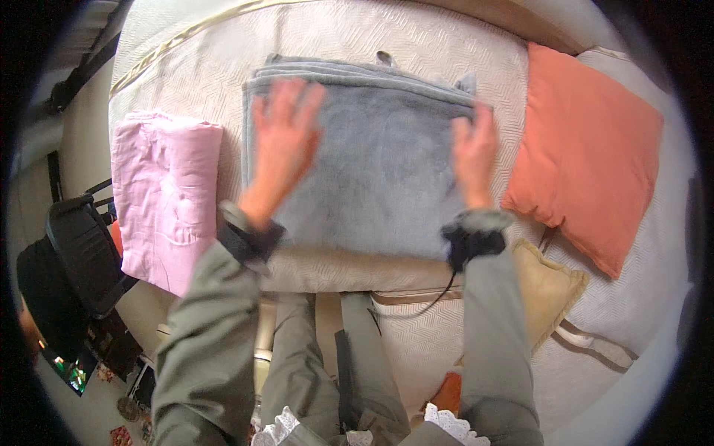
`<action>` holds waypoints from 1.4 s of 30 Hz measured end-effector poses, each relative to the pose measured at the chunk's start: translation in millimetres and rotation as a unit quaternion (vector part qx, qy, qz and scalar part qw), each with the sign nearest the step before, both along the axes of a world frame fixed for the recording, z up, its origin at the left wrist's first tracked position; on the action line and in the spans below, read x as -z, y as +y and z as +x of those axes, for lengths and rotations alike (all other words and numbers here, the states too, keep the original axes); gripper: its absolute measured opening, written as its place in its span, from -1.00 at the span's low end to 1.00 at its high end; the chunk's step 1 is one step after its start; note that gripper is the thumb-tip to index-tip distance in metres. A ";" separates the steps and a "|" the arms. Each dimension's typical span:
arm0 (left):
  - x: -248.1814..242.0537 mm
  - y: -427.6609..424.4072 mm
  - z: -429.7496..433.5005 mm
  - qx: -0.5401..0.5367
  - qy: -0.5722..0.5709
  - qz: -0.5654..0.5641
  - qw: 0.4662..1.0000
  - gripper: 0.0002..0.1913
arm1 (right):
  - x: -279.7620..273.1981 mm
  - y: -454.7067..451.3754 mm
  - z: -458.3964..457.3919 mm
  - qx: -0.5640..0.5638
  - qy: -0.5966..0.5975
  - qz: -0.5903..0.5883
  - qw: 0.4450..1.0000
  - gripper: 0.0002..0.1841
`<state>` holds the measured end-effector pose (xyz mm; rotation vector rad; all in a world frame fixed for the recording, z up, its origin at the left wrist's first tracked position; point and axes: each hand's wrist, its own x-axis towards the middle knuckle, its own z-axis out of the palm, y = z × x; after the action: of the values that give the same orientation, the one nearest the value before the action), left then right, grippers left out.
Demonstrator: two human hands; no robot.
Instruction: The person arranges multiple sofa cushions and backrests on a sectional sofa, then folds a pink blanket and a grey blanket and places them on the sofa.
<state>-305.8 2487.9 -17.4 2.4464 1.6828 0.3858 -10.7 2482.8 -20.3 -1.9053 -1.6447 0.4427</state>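
A folded grey plush towel or blanket (pixel 368 161) lies in front of me, its layered folds showing along the far edge. A small loop and a raised corner stick out at that far side. Over its left part is my left hand (pixel 290 122), blurred, with fingers spread and nothing in it. My right hand (pixel 474 153) is at the right edge of the grey cloth, thumb apart from the fingers. Blur hides whether it pinches the edge or only rests there. Dark bands circle both wrists, and a thin cable hangs from the right one.
The cloth lies on a beige quilted cover (pixel 390 28) with a zigzag pattern. Folded pink fabric (pixel 167 195) is to the left. An orange cushion (pixel 591 156) and a yellow cushion (pixel 546 295) lie to the right. A black chair or bag (pixel 83 251) stands at far left.
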 end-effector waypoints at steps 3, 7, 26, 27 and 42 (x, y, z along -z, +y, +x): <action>21.3 -37.2 42.9 0.055 -0.012 -0.046 0.997 -0.36 | 2.4 -44.4 -100.7 -0.226 -0.097 0.009 0.969 -0.53; 66.0 -3.7 14.9 0.056 0.019 -0.060 0.996 -0.49 | 59.6 -28.1 -105.0 -0.334 -0.160 -0.082 0.925 -0.39; 65.3 -105.1 -61.0 0.013 -0.007 -0.138 0.990 -0.51 | 70.5 -154.8 -40.0 -0.198 -0.234 -0.146 0.941 -0.38; 73.6 -107.4 -66.3 0.007 -0.022 -0.138 0.990 -0.52 | 81.7 -159.0 -34.1 -0.193 -0.234 -0.132 0.944 -0.38; -15.7 -308.5 -281.9 -0.531 -0.118 -0.050 0.838 -0.24 | -1.1 -10.9 -311.4 -0.381 -0.041 0.018 0.923 -0.17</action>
<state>-587.6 2179.4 -1.6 1.0819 2.6595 0.6352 -322.1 2471.9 -19.2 -1.1956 -2.4029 0.6257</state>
